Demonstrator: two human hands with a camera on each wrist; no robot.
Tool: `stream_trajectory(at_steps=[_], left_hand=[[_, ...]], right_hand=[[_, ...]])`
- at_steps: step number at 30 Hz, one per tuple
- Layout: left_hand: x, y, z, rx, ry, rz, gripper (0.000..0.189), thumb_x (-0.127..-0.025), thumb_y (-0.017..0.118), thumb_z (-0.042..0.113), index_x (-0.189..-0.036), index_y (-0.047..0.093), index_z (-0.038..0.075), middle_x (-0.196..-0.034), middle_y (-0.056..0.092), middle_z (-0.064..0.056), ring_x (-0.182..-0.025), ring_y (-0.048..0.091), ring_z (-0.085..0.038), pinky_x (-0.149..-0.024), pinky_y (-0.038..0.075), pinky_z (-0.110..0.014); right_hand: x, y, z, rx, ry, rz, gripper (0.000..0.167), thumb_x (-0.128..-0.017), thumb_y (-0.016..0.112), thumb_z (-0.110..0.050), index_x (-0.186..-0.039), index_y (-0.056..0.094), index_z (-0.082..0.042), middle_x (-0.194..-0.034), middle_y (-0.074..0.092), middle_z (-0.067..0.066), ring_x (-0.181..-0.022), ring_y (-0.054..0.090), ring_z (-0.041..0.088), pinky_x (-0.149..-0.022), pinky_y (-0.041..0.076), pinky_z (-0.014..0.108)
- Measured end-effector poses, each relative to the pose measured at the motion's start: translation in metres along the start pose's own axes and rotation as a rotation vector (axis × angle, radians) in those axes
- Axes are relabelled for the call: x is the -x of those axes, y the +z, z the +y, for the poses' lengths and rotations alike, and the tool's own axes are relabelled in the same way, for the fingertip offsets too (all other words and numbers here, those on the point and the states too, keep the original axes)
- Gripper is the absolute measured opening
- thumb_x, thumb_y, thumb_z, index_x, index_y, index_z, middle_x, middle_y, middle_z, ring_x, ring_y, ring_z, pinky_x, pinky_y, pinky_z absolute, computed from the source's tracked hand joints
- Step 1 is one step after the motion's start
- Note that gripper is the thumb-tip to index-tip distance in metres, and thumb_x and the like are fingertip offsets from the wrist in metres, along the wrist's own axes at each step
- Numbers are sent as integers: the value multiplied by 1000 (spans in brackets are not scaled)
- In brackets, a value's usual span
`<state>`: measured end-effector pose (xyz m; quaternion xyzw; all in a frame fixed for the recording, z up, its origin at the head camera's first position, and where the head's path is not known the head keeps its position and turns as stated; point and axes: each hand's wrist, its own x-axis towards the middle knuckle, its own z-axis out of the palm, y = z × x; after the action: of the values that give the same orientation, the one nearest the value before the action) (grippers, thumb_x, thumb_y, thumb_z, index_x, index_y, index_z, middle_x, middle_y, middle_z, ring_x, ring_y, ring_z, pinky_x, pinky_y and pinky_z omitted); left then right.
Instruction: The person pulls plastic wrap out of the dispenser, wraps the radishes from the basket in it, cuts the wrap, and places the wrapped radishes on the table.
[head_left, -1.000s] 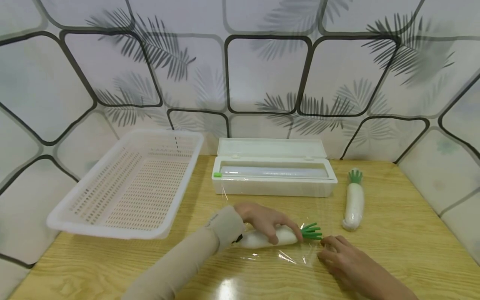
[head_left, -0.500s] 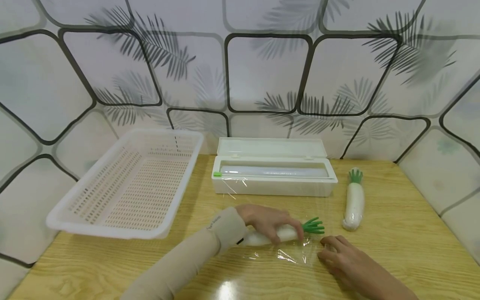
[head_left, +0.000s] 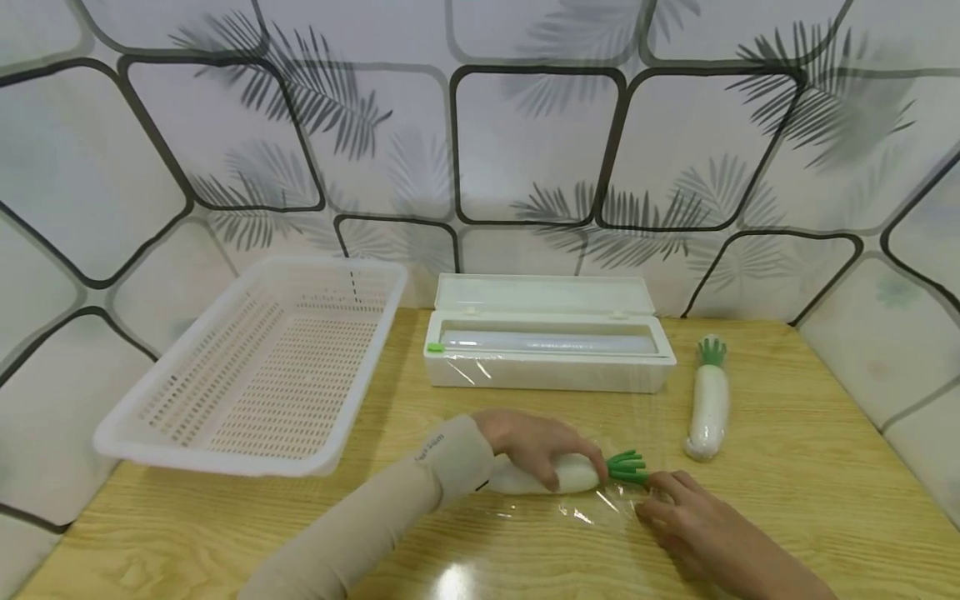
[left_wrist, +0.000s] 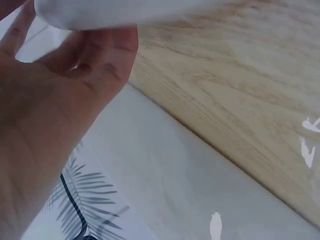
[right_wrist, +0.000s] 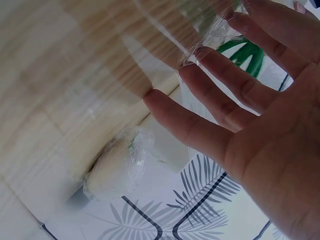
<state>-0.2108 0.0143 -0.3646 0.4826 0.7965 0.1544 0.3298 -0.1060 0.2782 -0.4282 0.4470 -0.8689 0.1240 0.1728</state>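
Note:
A white radish (head_left: 581,475) with green leaf stubs (head_left: 626,465) lies across clear cling film (head_left: 592,510) in the head view. My left hand (head_left: 534,442) grips it from above, fingers and thumb on either side of the body. In the left wrist view the radish (left_wrist: 115,11) fills the top edge above the hand (left_wrist: 55,107). Beside the leaf tips, my right hand (head_left: 697,517) pinches the film's near right edge. Film (right_wrist: 216,32) crumples at its fingertips in the right wrist view. The film runs back to a white dispenser box (head_left: 551,375) whose lid stands up.
A film roll (head_left: 551,342) lies in the box, and a green slider (head_left: 435,347) sits at its left end. Another radish (head_left: 708,408), wrapped in film, lies at the right. To the left stands a white perforated basket (head_left: 225,460). Patterned walls rise behind and beside the table.
The radish's leafy end tilted up a little and came back down, shifting slightly right toward my right hand. The left hand kept its grip; the right hand has hardly moved.

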Motion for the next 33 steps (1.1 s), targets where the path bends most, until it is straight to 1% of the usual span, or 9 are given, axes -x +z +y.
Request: stream_trajectory(at_steps=[9,17,20,22,23,26,29,31,33], left_hand=[[-2,0,7,-214,-32,66,62,-88,77,17,-145,57,32,-128,52,-1,-110,47,-8,-84,41,-20],[-4,4,12,-262,-66,103,60,-89,77,16,-143,59,33,-138,51,3,-124,44,-10,-89,45,-22],[-4,5,13,-269,-65,113,56,-91,76,15,-141,60,33,-140,51,2,-128,44,-12,-95,46,-26],[-4,5,13,-279,-50,123,53,-92,75,15,-140,61,32,-140,51,1,-129,45,-13,-98,45,-27],[-4,5,13,-285,-40,128,52,-92,75,15,-139,62,32,-140,51,0,-129,45,-13,-99,45,-27],[-5,5,12,-295,-16,145,49,-92,74,13,-137,64,31,-140,53,-1,-128,47,-14,-99,44,-26],[-5,6,11,-294,-1,149,47,-92,72,10,-135,66,30,-138,55,-1,-124,49,-13,-99,44,-24],[-6,8,11,-292,11,150,46,-92,71,8,-133,67,28,-136,58,-1,-122,51,-12,-98,43,-23],[-6,9,12,-290,20,147,44,-92,71,7,-132,68,27,-134,59,-2,-120,52,-12,-99,42,-22]], right_hand=[[-1,2,-2,19,-5,31,50,-110,22,-37,-95,66,-21,-107,61,2,-92,59,21,-67,55,27],[0,2,0,23,-10,29,49,-109,22,-36,-95,66,-22,-108,61,3,-94,60,22,-68,54,25],[1,0,2,9,4,-10,8,-102,63,-21,-97,69,-20,-110,62,6,-95,60,24,-68,56,27],[1,0,3,3,13,-39,22,-83,82,-8,-99,70,-19,-110,62,7,-95,60,25,-67,57,30],[2,-1,4,-2,16,-48,23,-83,83,-9,-100,71,-19,-111,62,8,-95,60,25,-67,57,30],[2,0,5,-3,8,-41,9,-102,64,-25,-99,70,-20,-111,62,6,-95,60,24,-67,57,29],[2,1,6,-7,-13,-22,31,-109,43,-34,-100,69,-21,-111,62,5,-96,60,23,-68,56,29],[2,1,6,-8,-16,-18,3,-99,68,-22,-100,69,-20,-111,61,6,-95,60,23,-68,57,30],[1,0,6,-10,-11,-25,29,-79,84,-9,-101,69,-20,-111,61,7,-95,60,25,-67,57,31]])
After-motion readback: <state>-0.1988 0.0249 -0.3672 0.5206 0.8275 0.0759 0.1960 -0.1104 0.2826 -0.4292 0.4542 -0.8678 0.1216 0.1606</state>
